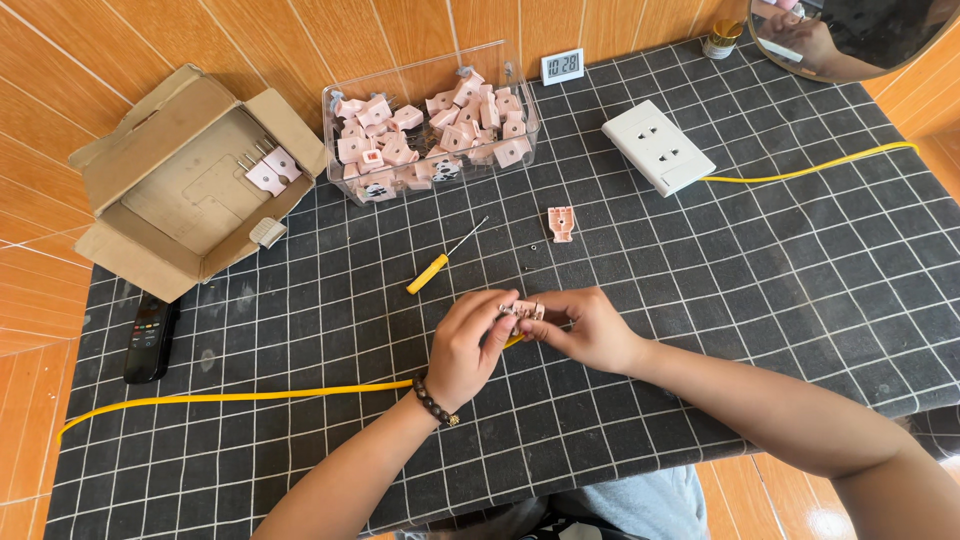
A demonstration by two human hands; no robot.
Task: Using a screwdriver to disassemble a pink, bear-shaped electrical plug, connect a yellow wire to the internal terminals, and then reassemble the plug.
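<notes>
Head view looked down on a counter (pixel 760 300) covered by a dark mat with a white grid, its near edge running along the bottom of the frame. At the far left an open cardboard box (pixel 190 180) hung partly over the mat's edge, with a black remote (pixel 150 340) just below it. A yellow cable (pixel 230 396) ran from the left edge toward the hands. A clear plastic bin (pixel 430 125) of pink plug parts stood at the back, and a yellow-handled screwdriver (pixel 435 266) lay between it and the hands. Bare mat lay open to the left below the cable and widely to the right.

The left hand (pixel 465 350), a bead bracelet at its wrist, came up from the lower left with fingers curled; its grip was closed on a small pink plug (pixel 522 311), held just above the mat at centre. The right hand (pixel 590 328) reached in from the lower right and pinched the same plug from the other side.

A loose pink plug half (pixel 561 223) lay beyond the hands. Further right sat a white socket block (pixel 658 146) with its own yellow lead, a small digital clock (pixel 562 66) behind it. Orange wood panelling surrounded the mat.
</notes>
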